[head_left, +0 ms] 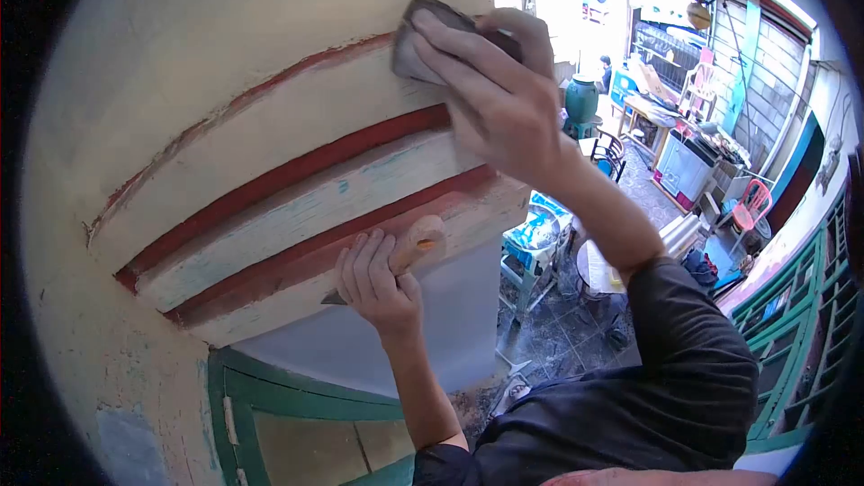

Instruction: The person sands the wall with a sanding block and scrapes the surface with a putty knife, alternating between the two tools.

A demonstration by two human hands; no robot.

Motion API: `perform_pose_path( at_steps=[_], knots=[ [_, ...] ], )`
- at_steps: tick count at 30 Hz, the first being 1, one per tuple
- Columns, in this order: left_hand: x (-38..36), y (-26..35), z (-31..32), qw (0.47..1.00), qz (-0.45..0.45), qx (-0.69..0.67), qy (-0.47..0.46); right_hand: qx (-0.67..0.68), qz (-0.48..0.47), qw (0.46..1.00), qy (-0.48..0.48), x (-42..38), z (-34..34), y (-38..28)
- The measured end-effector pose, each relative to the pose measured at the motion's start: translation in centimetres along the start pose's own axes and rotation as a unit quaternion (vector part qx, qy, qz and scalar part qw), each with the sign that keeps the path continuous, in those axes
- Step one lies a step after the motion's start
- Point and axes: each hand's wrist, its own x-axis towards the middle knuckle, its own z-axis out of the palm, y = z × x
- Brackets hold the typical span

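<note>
My right hand (504, 94) is raised high and presses a grey piece of sandpaper (416, 58) flat on the cream-painted moulding, near its upper right end. The fingers lie over the sheet, with part of it folded back beneath them. Lower down, my left hand (382, 283) is wrapped round a scraper (421, 247) with a wooden handle and a rounded end. Only a corner of its metal blade shows below the fingers. That hand rests against the lower edge of the moulding (297, 189), which has red and cream bands with worn paint.
Below the moulding stands a green door frame (315, 382) with glass panes. To the right, the room holds a paint-splashed blue stool (531, 238), a green jar (581, 99), a pink chair (751, 205) and cluttered tables. Green window shutters (792, 324) line the right wall.
</note>
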Motion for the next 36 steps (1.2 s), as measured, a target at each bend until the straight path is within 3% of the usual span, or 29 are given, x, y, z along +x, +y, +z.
perform_pose_path(
  at_steps=[3,11,13,17,24,25,29,32,36],
  knots=[
    [0.3,0.2,-0.2,1.000,0.001,-0.002,-0.001,-0.075,-0.122,0.989,-0.038,-2.7,-2.5,4.3],
    [-0.2,-0.5,0.6,1.000,0.022,0.007,0.008,-0.031,-0.217,0.975,-0.022,2.1,0.3,2.7],
    [0.0,-0.3,0.1,1.000,0.015,0.010,0.004,-0.043,-0.244,0.965,-0.089,1.4,-1.9,4.0],
    [0.2,-0.4,0.4,1.000,0.018,0.011,0.019,-0.075,-0.201,0.971,-0.102,-2.6,-3.4,7.3],
    [0.1,-0.2,0.9,0.999,0.015,0.011,0.033,0.011,-0.230,0.973,-0.015,1.4,0.7,2.2],
    [0.0,-0.3,0.7,0.999,0.016,0.014,0.035,-0.010,-0.227,0.972,-0.065,0.4,-1.0,2.7],
    [0.2,-0.4,0.4,1.000,0.011,0.003,0.019,-0.062,-0.206,0.973,-0.083,-4.5,-2.4,5.9],
    [0.0,-0.4,0.6,1.000,0.012,0.007,0.020,-0.056,-0.193,0.978,-0.064,-3.3,-1.7,4.9],
    [-0.1,-0.4,0.3,1.000,0.020,0.014,0.010,0.005,-0.250,0.968,-0.019,1.1,1.5,1.6]
  ],
)
